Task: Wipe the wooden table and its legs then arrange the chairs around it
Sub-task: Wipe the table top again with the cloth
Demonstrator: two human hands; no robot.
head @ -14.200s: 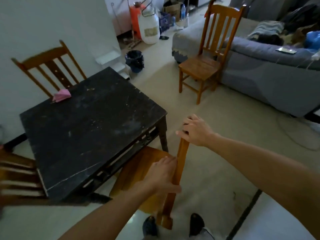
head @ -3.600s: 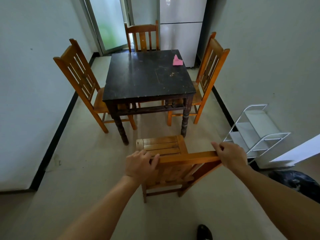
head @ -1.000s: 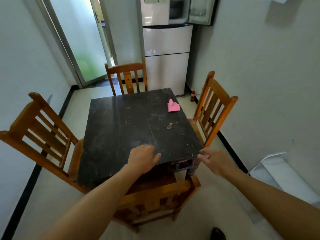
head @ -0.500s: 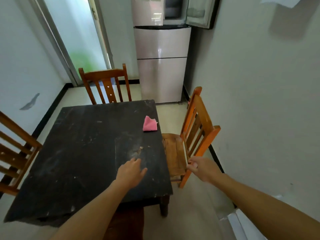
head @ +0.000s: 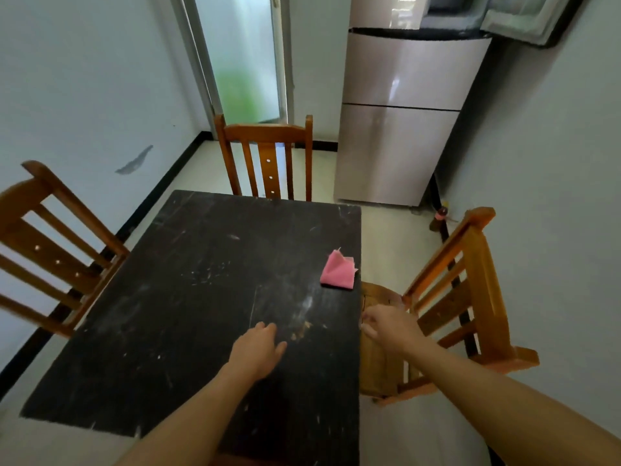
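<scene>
From the head view, the dark wooden table (head: 188,297) fills the middle of the frame, its long axis running from the near edge away toward the far wall; its top is flat, matt black, scuffed with pale scratches and a dusty smear near the right edge; a pink cloth (head: 337,272), soft and folded into a rough square with one corner peaking up, lies on the top just inside that right edge. Three slatted chairs of orange-brown wood face inward: the far chair (head: 265,156) stands upright behind the far edge, its back square to the table and its seat hidden; the left chair (head: 50,250) shows only its slatted back, at the table's left side; the right chair (head: 470,297) has its back toward the right wall and its rounded seat touching or tucked under the table's right edge. The left hand (head: 257,351) is palm down over the tabletop, fingers straight and relaxed, holding nothing; whether it touches the wood cannot be told. The right hand (head: 389,327) is over the right chair's seat just beside the table edge, fingers loosely bent, gripping nothing visible. A smooth grey fridge (head: 400,122) stands beyond, beside a frosted glass door (head: 245,58).
</scene>
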